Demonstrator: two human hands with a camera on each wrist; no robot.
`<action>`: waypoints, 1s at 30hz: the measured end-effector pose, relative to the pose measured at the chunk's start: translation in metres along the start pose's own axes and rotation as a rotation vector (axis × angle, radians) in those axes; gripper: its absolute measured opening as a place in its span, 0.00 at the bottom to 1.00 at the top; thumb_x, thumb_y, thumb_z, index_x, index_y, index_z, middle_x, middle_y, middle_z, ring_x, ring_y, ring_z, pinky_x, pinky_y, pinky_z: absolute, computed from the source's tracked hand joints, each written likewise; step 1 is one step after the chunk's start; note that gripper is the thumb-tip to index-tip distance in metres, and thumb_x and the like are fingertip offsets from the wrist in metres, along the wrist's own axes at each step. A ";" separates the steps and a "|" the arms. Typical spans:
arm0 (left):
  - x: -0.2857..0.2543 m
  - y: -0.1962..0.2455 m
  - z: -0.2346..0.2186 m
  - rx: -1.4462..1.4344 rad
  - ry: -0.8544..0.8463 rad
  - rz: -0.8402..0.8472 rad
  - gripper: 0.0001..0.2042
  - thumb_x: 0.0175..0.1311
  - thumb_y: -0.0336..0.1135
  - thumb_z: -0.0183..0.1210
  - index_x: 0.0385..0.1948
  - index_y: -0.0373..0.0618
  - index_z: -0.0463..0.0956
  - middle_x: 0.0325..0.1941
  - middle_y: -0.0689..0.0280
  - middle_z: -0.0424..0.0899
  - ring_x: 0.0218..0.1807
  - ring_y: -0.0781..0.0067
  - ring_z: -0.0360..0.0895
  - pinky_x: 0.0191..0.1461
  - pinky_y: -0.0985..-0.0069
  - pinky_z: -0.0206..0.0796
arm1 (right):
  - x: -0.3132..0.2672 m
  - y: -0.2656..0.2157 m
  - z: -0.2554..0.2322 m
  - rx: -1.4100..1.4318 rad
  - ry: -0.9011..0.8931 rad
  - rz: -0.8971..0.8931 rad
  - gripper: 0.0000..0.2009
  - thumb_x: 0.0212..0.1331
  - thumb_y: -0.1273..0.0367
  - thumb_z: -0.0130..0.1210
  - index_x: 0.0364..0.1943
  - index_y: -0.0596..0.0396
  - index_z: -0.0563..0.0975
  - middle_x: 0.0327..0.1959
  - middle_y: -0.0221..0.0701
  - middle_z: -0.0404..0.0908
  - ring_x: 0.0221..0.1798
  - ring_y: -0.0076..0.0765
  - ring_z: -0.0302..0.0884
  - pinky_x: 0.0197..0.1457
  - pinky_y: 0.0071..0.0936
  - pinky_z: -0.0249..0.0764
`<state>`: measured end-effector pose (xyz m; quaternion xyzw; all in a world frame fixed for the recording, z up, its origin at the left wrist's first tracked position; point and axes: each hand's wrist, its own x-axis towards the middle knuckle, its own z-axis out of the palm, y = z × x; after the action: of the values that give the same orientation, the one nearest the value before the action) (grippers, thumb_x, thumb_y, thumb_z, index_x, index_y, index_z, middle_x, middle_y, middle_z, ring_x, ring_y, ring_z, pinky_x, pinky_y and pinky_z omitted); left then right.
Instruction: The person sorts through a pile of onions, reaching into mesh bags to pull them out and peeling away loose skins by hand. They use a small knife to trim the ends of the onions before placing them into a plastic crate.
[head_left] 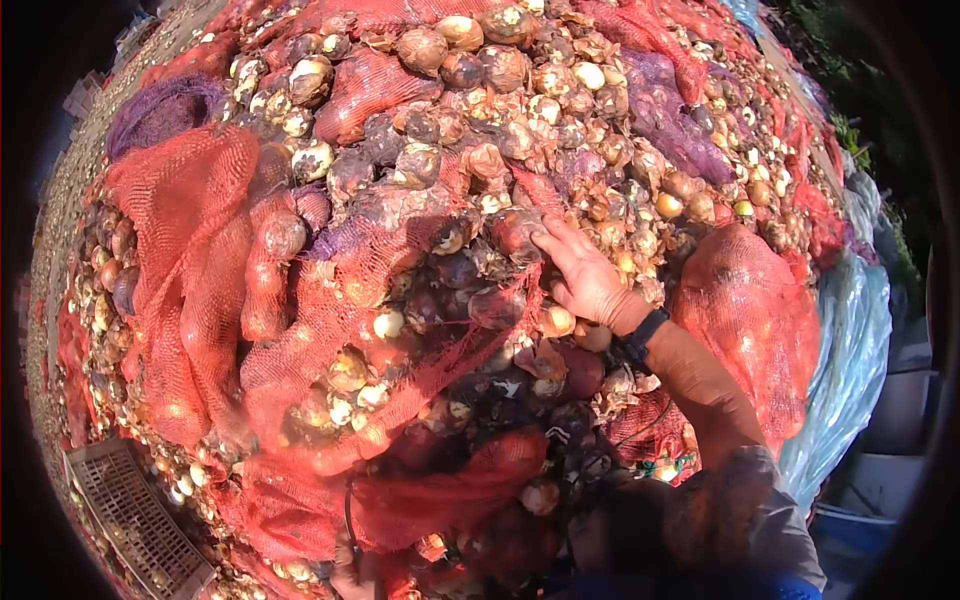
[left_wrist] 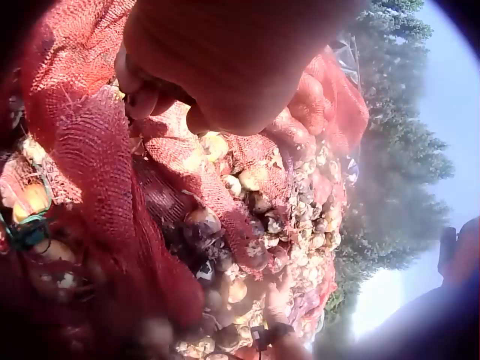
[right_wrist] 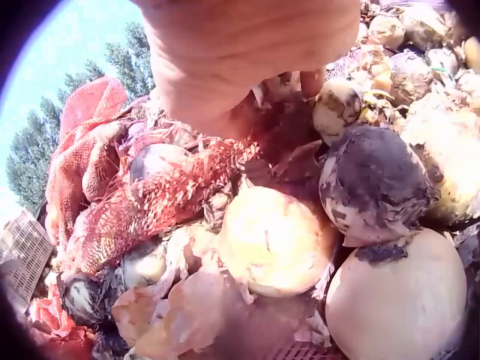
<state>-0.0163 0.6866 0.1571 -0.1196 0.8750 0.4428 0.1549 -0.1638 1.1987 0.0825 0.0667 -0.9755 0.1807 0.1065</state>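
My right hand (head_left: 590, 285) reaches in over the heap and grips a dark reddish onion (head_left: 515, 232) at the edge of the torn red mesh bag (head_left: 420, 395). In the right wrist view, that hand's fingers come down around the dark onion (right_wrist: 281, 127), partly hiding it. At the bottom of the head view shows part of my left hand (head_left: 352, 575). Its curled fingers (left_wrist: 142, 97) pinch red mesh (left_wrist: 97, 142) in the left wrist view. The torn bag spreads between both hands, with pale and blackened onions inside and beneath it.
Filled red mesh bags stand at the right (head_left: 745, 330) and left (head_left: 190, 270). A plastic crate (head_left: 135, 515) lies at lower left. Clear plastic sheeting (head_left: 845, 350) hangs along the right side. Loose onions (head_left: 420, 50) and papery skins cover the heap, with purple mesh (head_left: 675, 120) among them.
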 end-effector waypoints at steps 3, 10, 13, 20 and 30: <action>-0.002 -0.001 0.000 0.018 -0.014 0.022 0.23 0.63 0.21 0.56 0.62 0.41 0.74 0.39 0.69 0.82 0.36 0.80 0.75 0.40 0.80 0.69 | 0.020 -0.002 -0.008 0.100 -0.056 0.118 0.33 0.51 0.62 0.64 0.64 0.52 0.68 0.64 0.48 0.70 0.67 0.59 0.68 0.69 0.47 0.67; -0.009 -0.015 -0.004 0.037 -0.052 0.070 0.21 0.64 0.25 0.57 0.61 0.42 0.75 0.39 0.67 0.83 0.36 0.77 0.77 0.39 0.78 0.71 | 0.106 -0.057 0.005 -0.443 -0.318 0.402 0.35 0.47 0.56 0.68 0.62 0.46 0.70 0.54 0.46 0.77 0.57 0.55 0.78 0.58 0.43 0.75; -0.012 -0.026 -0.010 0.053 -0.068 0.083 0.21 0.64 0.27 0.57 0.60 0.42 0.75 0.39 0.66 0.83 0.35 0.76 0.78 0.39 0.78 0.71 | 0.113 -0.052 0.002 -0.247 -0.351 0.504 0.35 0.44 0.57 0.69 0.60 0.46 0.70 0.55 0.44 0.78 0.57 0.53 0.80 0.59 0.42 0.76; -0.017 -0.041 -0.022 0.078 -0.074 0.093 0.19 0.65 0.31 0.58 0.59 0.43 0.75 0.38 0.64 0.84 0.35 0.74 0.80 0.38 0.76 0.73 | 0.096 -0.045 0.023 0.631 0.190 0.709 0.33 0.45 0.62 0.68 0.59 0.55 0.71 0.50 0.40 0.82 0.52 0.45 0.81 0.58 0.37 0.77; -0.039 -0.038 -0.034 0.343 -0.125 0.162 0.18 0.67 0.37 0.60 0.58 0.45 0.76 0.38 0.61 0.85 0.34 0.70 0.82 0.37 0.74 0.75 | 0.066 -0.186 -0.013 1.807 -0.232 0.579 0.29 0.61 0.56 0.57 0.62 0.59 0.73 0.53 0.38 0.83 0.56 0.42 0.82 0.63 0.45 0.77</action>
<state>0.0275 0.6400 0.1630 0.0070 0.9332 0.3047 0.1906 -0.1934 1.0252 0.1729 -0.1027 -0.4501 0.8773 -0.1313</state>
